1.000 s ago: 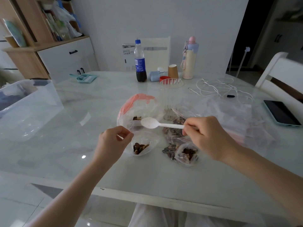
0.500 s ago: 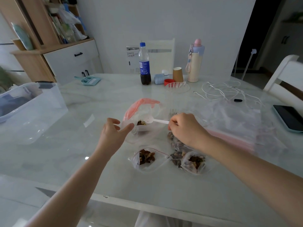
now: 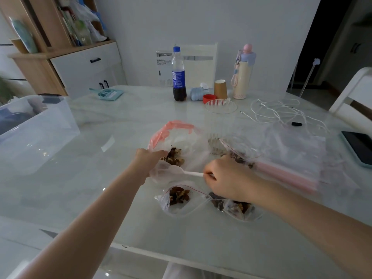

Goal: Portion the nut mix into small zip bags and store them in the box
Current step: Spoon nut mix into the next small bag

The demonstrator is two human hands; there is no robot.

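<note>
The pale marble-look surface [image 3: 100, 178] is glossy and smooth, throwing back window glare. The large zip bag with a pink seal [image 3: 181, 137] and the small clear zip bags [image 3: 181, 206] are thin, crinkled, shiny plastic film. The white spoon [image 3: 181, 172] is smooth matt plastic. At the left, the translucent storage box [image 3: 40, 133] is frosted plastic. Far off, the brown cup [image 3: 220, 89] looks like matt paper, and the cabinet [image 3: 40, 63] like matt wood.

Home dining room, marble table [image 3: 84, 178], chairs [image 3: 350, 93], cluttered sideboard [image 3: 84, 63]
</note>
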